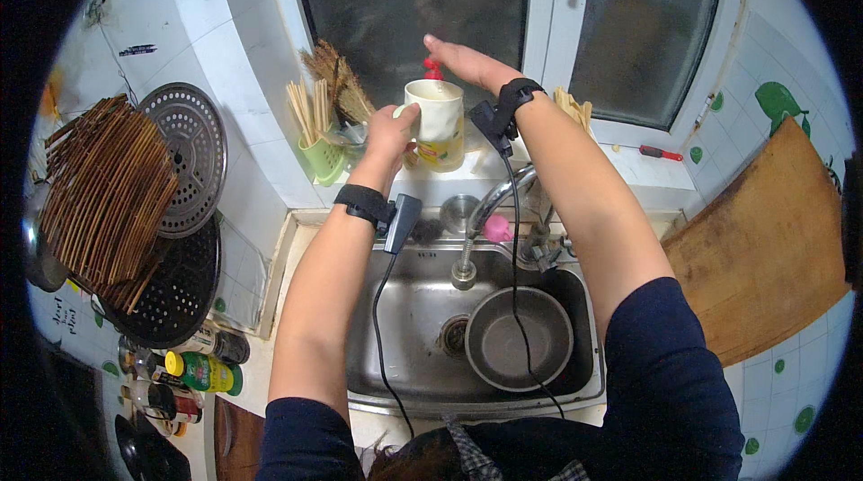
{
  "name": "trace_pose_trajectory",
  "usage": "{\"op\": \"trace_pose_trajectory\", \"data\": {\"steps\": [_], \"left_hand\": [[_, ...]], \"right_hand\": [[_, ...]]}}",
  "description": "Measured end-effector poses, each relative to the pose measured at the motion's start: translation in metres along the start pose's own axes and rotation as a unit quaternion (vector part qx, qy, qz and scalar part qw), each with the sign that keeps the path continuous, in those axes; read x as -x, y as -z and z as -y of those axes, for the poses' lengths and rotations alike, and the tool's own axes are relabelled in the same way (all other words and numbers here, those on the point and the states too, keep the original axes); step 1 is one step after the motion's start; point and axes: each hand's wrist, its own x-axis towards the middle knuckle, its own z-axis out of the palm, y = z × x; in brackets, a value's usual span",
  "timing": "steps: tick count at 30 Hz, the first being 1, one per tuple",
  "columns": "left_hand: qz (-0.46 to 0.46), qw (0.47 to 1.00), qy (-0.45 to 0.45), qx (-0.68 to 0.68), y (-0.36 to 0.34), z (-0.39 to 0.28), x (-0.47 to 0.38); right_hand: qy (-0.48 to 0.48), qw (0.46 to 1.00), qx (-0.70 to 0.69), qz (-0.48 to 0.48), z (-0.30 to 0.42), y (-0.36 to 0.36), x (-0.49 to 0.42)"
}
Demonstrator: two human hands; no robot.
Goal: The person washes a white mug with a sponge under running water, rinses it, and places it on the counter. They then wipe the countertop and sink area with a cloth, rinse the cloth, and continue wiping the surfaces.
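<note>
My left hand [391, 134] grips a cream mug [438, 107] by its handle, up at the window sill. Just behind the mug's rim stands a red pump top [433, 68]. A clear bottle with a yellow label [441, 152] shows below the mug, which hides its upper part. My right hand [468, 63] is stretched out flat over the red pump top, fingers extended and not wrapped around anything. Whether its palm touches the pump is hard to tell. Both wrists wear black straps with cabled devices.
Below my arms is a steel sink [404, 292] with a grey round pan [519, 339] under the faucet [495, 198]. A green chopstick holder [322, 161] stands left on the sill. Seasoning bottles [205, 373] line the left counter; a wooden board [762, 258] leans right.
</note>
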Motion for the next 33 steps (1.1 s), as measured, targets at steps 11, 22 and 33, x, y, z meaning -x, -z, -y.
{"op": "trace_pose_trajectory", "data": {"steps": [11,22,33], "left_hand": [[0.003,0.998,-0.039,0.041,0.075,0.052,0.127],[-0.026,0.982,0.186,0.036,0.091,0.154,0.279],[0.054,0.976,0.209,0.028,0.062,0.218,0.282]], "right_hand": [[0.15,0.967,-0.008,-0.205,-0.016,0.041,0.225],[0.151,0.884,0.383,-0.221,-0.086,0.031,0.247],[-0.267,0.913,-0.094,-0.293,-0.225,-0.07,0.355]]}}
